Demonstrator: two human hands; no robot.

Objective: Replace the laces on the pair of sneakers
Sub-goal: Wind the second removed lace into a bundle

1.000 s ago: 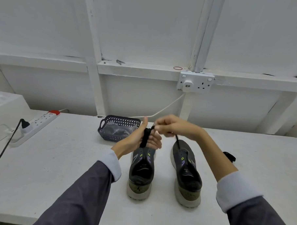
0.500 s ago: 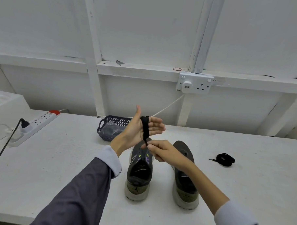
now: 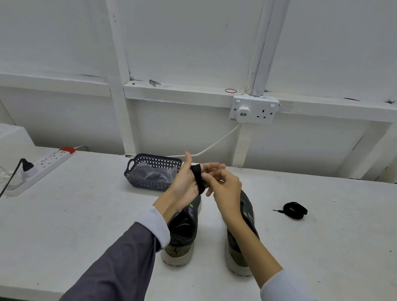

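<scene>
Two dark grey sneakers stand side by side on the white table, heels toward me: the left sneaker [image 3: 182, 231] and the right sneaker [image 3: 247, 215], both partly hidden by my forearms. Above them my left hand [image 3: 183, 183] is held up with thumb raised and fingers straight, and a black lace [image 3: 197, 176] is wound in a band around those fingers. My right hand [image 3: 227, 189] is against the left fingers and pinches the lace at the band's lower edge. A second black lace [image 3: 295, 210] lies coiled on the table to the right.
A dark plastic basket [image 3: 132, 180] holding a clear bag sits behind the left sneaker. A white power strip [image 3: 48, 164] with a black plug lies at far left beside a white box [image 3: 6, 142]. A wall socket [image 3: 254, 109] with a white cable is behind.
My right hand circled the left hand, from above it, down below it, then up beside the fingers, carrying the lace end. The loose strand trailing to the right sneaker is gone.
</scene>
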